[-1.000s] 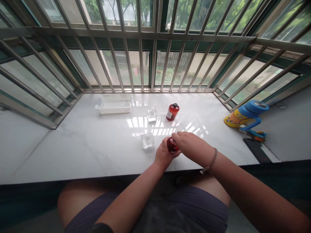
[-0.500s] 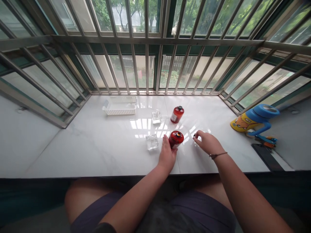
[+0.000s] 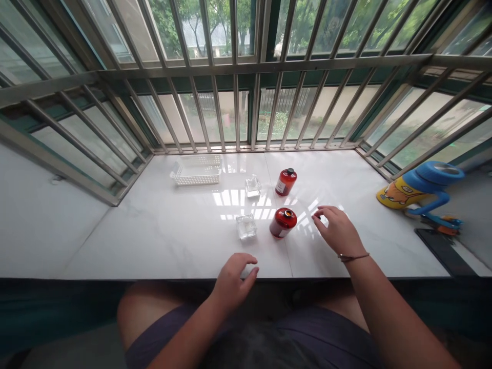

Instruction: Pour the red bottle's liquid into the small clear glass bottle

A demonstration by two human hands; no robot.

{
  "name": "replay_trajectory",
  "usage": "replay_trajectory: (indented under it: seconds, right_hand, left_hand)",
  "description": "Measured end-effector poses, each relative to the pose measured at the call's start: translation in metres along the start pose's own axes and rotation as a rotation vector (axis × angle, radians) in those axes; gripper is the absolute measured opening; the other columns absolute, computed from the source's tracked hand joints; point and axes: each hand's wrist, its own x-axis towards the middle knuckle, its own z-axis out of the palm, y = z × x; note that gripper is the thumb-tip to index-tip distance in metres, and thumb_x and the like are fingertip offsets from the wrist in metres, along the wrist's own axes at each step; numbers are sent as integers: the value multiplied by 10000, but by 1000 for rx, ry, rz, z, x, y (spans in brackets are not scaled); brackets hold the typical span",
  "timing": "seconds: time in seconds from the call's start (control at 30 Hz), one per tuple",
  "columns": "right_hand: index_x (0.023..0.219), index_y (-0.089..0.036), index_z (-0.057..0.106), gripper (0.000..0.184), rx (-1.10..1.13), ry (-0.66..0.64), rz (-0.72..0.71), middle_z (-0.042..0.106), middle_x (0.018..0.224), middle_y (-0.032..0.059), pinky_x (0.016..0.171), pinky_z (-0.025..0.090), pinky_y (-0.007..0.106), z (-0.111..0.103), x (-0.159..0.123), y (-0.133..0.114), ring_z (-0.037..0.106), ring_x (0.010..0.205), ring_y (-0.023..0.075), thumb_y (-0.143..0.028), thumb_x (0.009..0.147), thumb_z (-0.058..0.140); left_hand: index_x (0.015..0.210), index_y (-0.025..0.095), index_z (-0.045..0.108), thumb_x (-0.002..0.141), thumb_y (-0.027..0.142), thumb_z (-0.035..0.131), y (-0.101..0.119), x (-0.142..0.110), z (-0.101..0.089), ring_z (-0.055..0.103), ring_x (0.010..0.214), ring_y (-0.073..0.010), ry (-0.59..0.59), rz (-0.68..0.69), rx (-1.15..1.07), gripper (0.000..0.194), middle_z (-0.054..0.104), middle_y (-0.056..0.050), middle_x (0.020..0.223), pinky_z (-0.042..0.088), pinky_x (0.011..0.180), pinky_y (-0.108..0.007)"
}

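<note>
An uncapped red bottle (image 3: 283, 223) with a pale label stands upright on the white counter, its round mouth showing. My left hand (image 3: 233, 282) is away from it, nearer the counter's front edge, empty, with thumb and fingers apart. To the bottle's right, my right hand (image 3: 337, 229) is just above the counter, fingertips pinched on a small black bottle cap (image 3: 319, 218), mostly covered by the fingers. Behind the uncapped bottle stands a second red bottle (image 3: 286, 182) with its black cap on. Two clear glass pieces, a nearer one (image 3: 246, 227) and a farther one (image 3: 252, 186), sit left of the bottles.
A white perforated basket (image 3: 197, 179) lies at the back left. On the right are a blue and yellow flask (image 3: 417, 187) with a handle, a small blue and orange item (image 3: 446, 224) and a dark flat object (image 3: 434, 251). Metal window bars (image 3: 265, 66) enclose the counter's back and sides.
My left hand has let go of the uncapped bottle and drawn back toward the front edge. The right hand stays by the bottle's right side. The view has shifted slightly.
</note>
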Motion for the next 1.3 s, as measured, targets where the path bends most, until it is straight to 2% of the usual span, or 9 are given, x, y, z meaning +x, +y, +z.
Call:
replay_trajectory:
  seconds: [0.1, 0.17, 0.3, 0.43, 0.53, 0.67, 0.83, 1.13, 1.3]
  right_hand:
    - [1063, -213, 644, 188, 87, 98, -32, 717, 1088, 122, 986, 499, 404, -22, -5, -54, 654, 1040, 274, -329, 1050, 497]
    - [1088, -205, 651, 211, 164, 90, -88, 715, 1046, 108, 946, 514, 371, -27, -10, -94, 662, 990, 253, -342, 1068, 492]
    - [1276, -178, 617, 291, 239, -113, -201, 718, 1047, 103, 916, 539, 360, -5, -10, -160, 688, 977, 246, -347, 1082, 483]
    - [1331, -140, 577, 369, 66, -221, -193, 677, 1177, 157, 924, 539, 392, 29, 8, -196, 660, 1077, 285, -390, 1063, 543]
    - [1177, -155, 632, 332, -114, -292, -143, 657, 1178, 167, 866, 534, 393, 43, 27, -208, 642, 1062, 304, -456, 1050, 568]
    - [1138, -155, 646, 345, -200, -396, -174, 692, 1108, 156, 839, 525, 391, 50, 44, -215, 654, 1057, 315, -480, 1052, 567]
    - [1199, -119, 651, 323, -167, -499, -327, 730, 1032, 135, 800, 514, 353, 56, 49, -211, 702, 941, 267, -400, 1075, 553]
    - [1327, -202, 598, 310, -145, -561, -623, 698, 1212, 99, 868, 475, 362, 35, 54, -192, 636, 1102, 269, -260, 1025, 631]
    - [1297, -161, 573, 584, -289, -366, -379, 650, 1244, 191, 852, 486, 415, 25, 46, -211, 621, 1091, 344, -628, 956, 656]
  left_hand:
    - [1094, 262, 676, 986, 341, 667, -12, 14, -21, 724, 1088, -264, 196, -81, 58, 133, 739, -71, 1111, 611, 995, -455]
    - [1213, 254, 646, 936, 395, 743, -24, 29, -26, 690, 1205, -287, 236, -170, 87, 326, 714, -84, 1245, 563, 1084, -496]
    - [1507, 239, 477, 747, 474, 910, -47, 64, -20, 553, 1432, -356, 110, -309, 27, 905, 566, -144, 1546, 463, 1193, -550]
    - [1467, 256, 528, 776, 401, 865, -59, 88, -12, 609, 1372, -331, 47, -340, -81, 782, 631, -116, 1482, 490, 1158, -498]
    - [1371, 266, 595, 800, 347, 817, -63, 93, -12, 656, 1292, -294, 47, -310, -98, 618, 693, -70, 1387, 515, 1117, -456]
    - [1357, 280, 602, 776, 330, 838, -68, 93, -19, 646, 1312, -284, 1, -264, -123, 630, 690, -47, 1398, 495, 1136, -438]
    - [1354, 303, 614, 737, 419, 911, -74, 92, -28, 626, 1340, -319, -88, -269, -156, 695, 682, -55, 1415, 492, 1133, -458]
    - [1338, 299, 635, 715, 463, 941, -74, 90, -31, 628, 1327, -336, -151, -227, -189, 713, 696, -65, 1389, 496, 1137, -486]
    - [1339, 279, 610, 726, 434, 919, -77, 85, -22, 658, 1282, -334, -77, -219, -152, 704, 694, -74, 1376, 525, 1098, -484]
